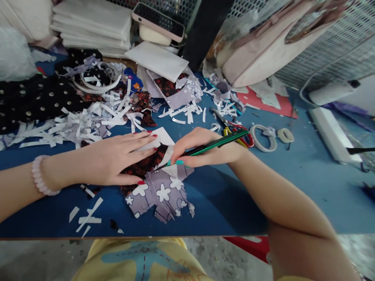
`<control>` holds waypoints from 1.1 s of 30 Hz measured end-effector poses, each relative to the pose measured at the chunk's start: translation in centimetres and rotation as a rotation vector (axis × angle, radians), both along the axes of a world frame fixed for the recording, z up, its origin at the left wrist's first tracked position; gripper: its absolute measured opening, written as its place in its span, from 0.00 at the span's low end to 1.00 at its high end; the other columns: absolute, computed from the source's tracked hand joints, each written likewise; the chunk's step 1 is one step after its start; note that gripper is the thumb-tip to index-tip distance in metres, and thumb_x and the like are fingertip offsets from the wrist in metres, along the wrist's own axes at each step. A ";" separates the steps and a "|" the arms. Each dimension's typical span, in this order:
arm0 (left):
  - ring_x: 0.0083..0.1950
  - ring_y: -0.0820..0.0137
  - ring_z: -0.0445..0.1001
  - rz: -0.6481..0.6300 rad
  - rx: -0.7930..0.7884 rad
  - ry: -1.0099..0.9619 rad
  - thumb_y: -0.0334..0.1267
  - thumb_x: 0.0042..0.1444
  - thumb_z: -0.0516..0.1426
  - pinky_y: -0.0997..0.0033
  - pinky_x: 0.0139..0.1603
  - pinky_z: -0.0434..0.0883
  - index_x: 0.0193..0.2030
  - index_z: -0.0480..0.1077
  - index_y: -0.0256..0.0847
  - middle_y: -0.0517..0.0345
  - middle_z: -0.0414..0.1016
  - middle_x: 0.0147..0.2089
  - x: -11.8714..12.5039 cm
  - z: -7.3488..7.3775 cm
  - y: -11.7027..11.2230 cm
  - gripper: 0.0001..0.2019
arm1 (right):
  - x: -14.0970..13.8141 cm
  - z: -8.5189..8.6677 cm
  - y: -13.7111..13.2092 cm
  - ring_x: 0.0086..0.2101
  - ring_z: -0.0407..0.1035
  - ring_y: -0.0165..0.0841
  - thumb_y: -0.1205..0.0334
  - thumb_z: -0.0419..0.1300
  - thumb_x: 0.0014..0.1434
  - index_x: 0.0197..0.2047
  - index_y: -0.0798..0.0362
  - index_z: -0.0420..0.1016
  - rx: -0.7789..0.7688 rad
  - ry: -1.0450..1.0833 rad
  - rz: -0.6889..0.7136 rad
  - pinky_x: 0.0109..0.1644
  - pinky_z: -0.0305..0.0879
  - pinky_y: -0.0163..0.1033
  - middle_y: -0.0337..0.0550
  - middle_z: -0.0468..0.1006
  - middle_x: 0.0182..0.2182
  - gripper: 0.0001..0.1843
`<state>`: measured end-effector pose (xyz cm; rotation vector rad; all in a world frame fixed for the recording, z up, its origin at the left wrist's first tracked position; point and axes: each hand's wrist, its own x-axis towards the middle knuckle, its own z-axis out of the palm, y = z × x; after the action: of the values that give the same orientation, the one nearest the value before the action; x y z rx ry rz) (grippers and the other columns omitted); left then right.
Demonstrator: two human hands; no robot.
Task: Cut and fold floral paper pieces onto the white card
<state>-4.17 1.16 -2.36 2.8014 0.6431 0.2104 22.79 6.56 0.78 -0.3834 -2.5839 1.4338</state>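
Observation:
My left hand [108,158] lies flat with its fingers spread, pressing on dark red-and-black patterned fabric [146,164] and a white card [162,137]. My right hand [205,148] is closed around a slim green and black pen-like tool [216,143]. Its thin dark tip points down and left, at the seam where the dark fabric meets lilac fabric with white flowers [164,193]. The lilac piece has ragged edges and spreads toward the table's front edge. Whether the tip touches the cloth, I cannot tell.
White paper strips [73,127] heap up behind my left hand. Scissors [234,128] and tape rolls [263,137] lie beyond my right hand. Stacked white sheets [92,23], a phone [158,21] and a pale handbag [263,43] line the back of the blue table [293,187].

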 end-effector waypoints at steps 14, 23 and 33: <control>0.75 0.54 0.45 -0.003 -0.067 -0.030 0.47 0.64 0.54 0.53 0.73 0.51 0.69 0.56 0.31 0.38 0.50 0.73 0.1 0.1 0.1 0.31 | -0.9 2.1 1.2 0.23 0.61 0.21 0.70 0.57 0.59 0.29 0.56 0.73 0.018 -0.182 0.011 0.29 0.57 0.28 0.33 0.69 0.22 0.07; 0.75 0.54 0.46 -0.004 -0.056 -0.038 0.47 0.63 0.54 0.54 0.73 0.51 0.68 0.57 0.30 0.38 0.50 0.73 0.0 0.0 0.1 0.31 | 0.2 3.0 1.2 0.23 0.61 0.21 0.64 0.58 0.61 0.31 0.56 0.73 0.001 -0.155 -0.063 0.27 0.58 0.28 0.33 0.70 0.22 0.08; 0.74 0.54 0.47 0.004 0.022 -0.034 0.47 0.66 0.49 0.58 0.73 0.50 0.68 0.56 0.27 0.37 0.48 0.73 0.0 -0.3 -0.1 0.30 | -1.2 1.5 0.0 0.25 0.63 0.21 0.67 0.56 0.60 0.34 0.61 0.75 -0.111 -0.099 -0.023 0.29 0.59 0.27 0.36 0.72 0.25 0.08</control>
<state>-4.21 1.03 -2.61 2.8114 0.6427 0.2674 21.58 6.58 2.26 -0.5092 -2.5728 1.5937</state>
